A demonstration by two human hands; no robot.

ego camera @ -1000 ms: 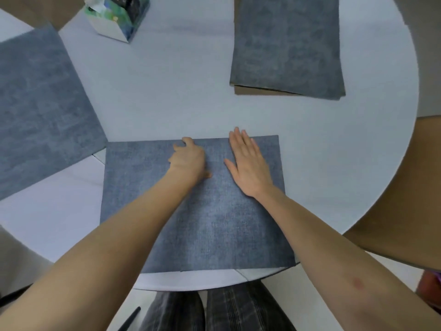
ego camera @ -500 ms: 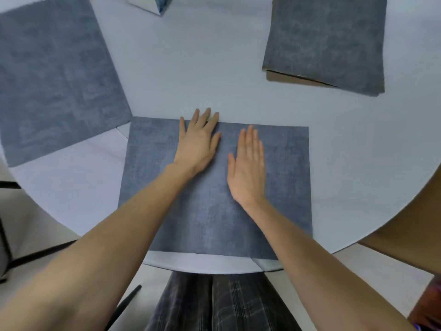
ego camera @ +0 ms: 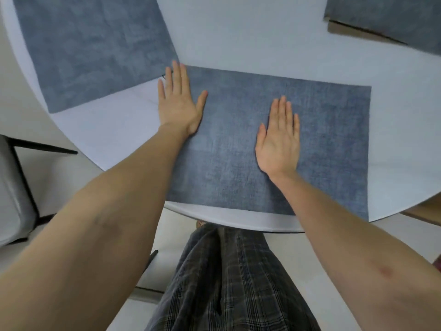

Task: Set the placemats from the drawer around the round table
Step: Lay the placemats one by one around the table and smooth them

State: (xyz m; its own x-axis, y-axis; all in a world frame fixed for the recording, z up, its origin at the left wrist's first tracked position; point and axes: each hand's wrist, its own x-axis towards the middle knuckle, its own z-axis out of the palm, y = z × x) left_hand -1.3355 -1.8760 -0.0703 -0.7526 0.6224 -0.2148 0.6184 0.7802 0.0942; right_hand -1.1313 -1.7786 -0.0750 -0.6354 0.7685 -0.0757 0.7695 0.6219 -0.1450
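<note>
Blue-grey woven placemat (ego camera: 274, 144) lies flat at the near edge of the round white table (ego camera: 250, 44), with the left hand (ego camera: 179, 103) and right hand (ego camera: 279, 137) spread open, palms down on it. Two more placemats (ego camera: 90, 48) (ego camera: 391, 17) lie farther round, above a pale floor (ego camera: 66, 177).

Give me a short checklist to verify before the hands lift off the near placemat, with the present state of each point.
1. Both hands flat and open on the near placemat: ok; left hand at its left edge, right hand near its middle.
2. Near placemat lies flat, no visible folds: ok.
3. Near placemat fully on the round table: cannot tell; its near right corner reaches the table edge.
4. Clear of the left placemat: cannot tell; the corners come very close beside the left fingertips.
5. Far right stack tidy: not ok; a brown layer pokes out beneath the blue one.
</note>
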